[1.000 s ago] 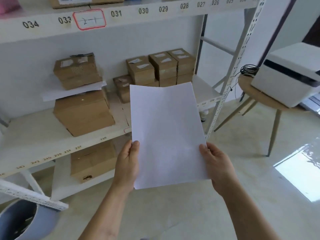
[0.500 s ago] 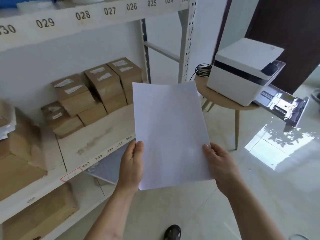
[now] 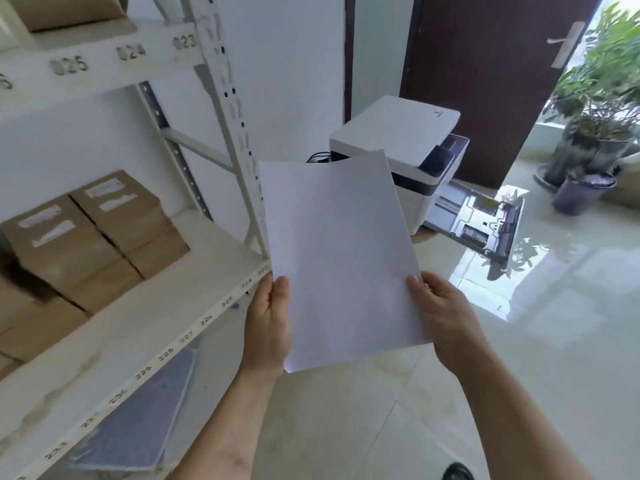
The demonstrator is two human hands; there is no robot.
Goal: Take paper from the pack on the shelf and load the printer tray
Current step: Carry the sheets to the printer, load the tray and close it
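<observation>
- Shelf (image 3: 194, 271), one unit: standing at the left, white, its front edges showing number labels; two boards in view plus a lower level.
- Door (image 3: 485, 81), one: dark brown, standing behind the printer, its handle showing near the top right.
- Boxes (image 3: 104, 233), at least four brown ones clear: sitting stacked on the middle board, white labels on top; more are blurring off the left edge and cannot be counted.
- Printer (image 3: 408, 133), one: white, sitting near the door, partly hiding behind the paper's top edge.
- Tray (image 3: 481, 216), one: sticking out of the printer's front, pulled open, no sheets showing inside.
- Plants (image 3: 602, 91), two pots: standing at the right by the doorway.
- Paper (image 3: 339, 258), one thin white batch, sheet count not readable: hanging in the air at centre, in front of the printer, clear of the tray.
- Left hand (image 3: 268, 327), one: pinching the paper's lower left edge, thumb on top.
- Right hand (image 3: 446, 317), one: pinching the paper's lower right edge, thumb on top.
</observation>
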